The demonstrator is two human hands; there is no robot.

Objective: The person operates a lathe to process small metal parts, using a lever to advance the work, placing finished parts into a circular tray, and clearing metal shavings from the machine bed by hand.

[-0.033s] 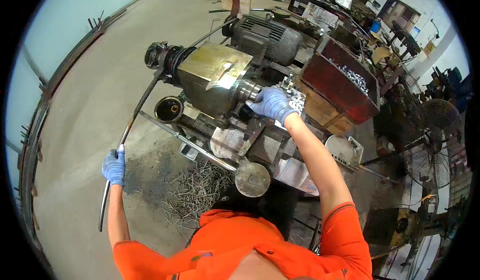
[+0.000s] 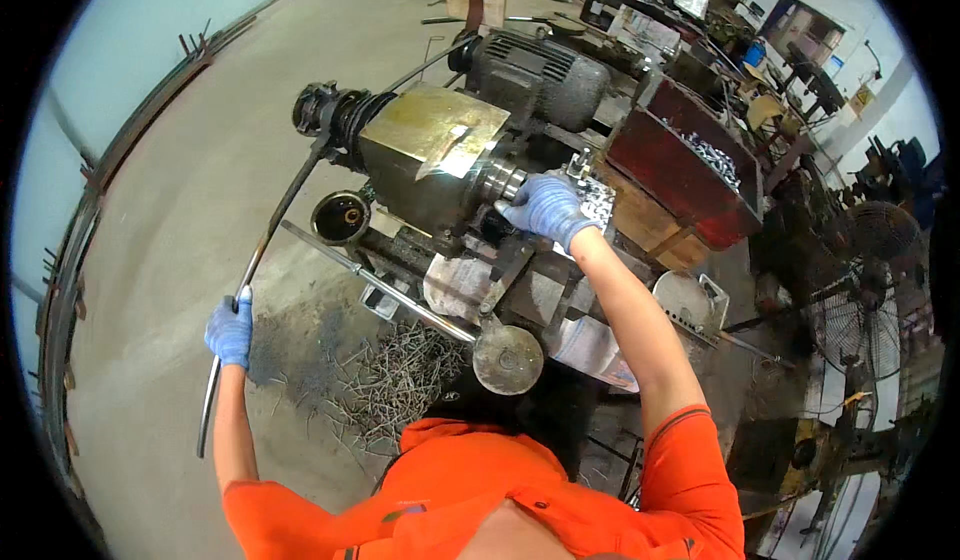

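My left hand (image 2: 229, 332), in a blue-and-white striped glove, wraps round the lower part of a long metal lever (image 2: 264, 243). The lever slants up to the black left end of a small lathe-like machine (image 2: 435, 132). At the machine's other end, my gloved right hand (image 2: 548, 208) is beside the shiny round spindle (image 2: 503, 178), fingers curled at its front. Whatever may be between those fingers is hidden. Just beyond the hand, small metal parts (image 2: 598, 203) lie on a flat surface. A second silver bar (image 2: 415, 308) runs below the machine towards a round metal disc (image 2: 508, 360).
An electric motor (image 2: 540, 77) sits behind the machine. To the right stands a dark red bin (image 2: 665, 165) holding small metal parts. A heap of thin metal pieces (image 2: 395, 385) covers the floor near me. An open round cup (image 2: 340, 218) and a caged fan (image 2: 860, 305) are also around.
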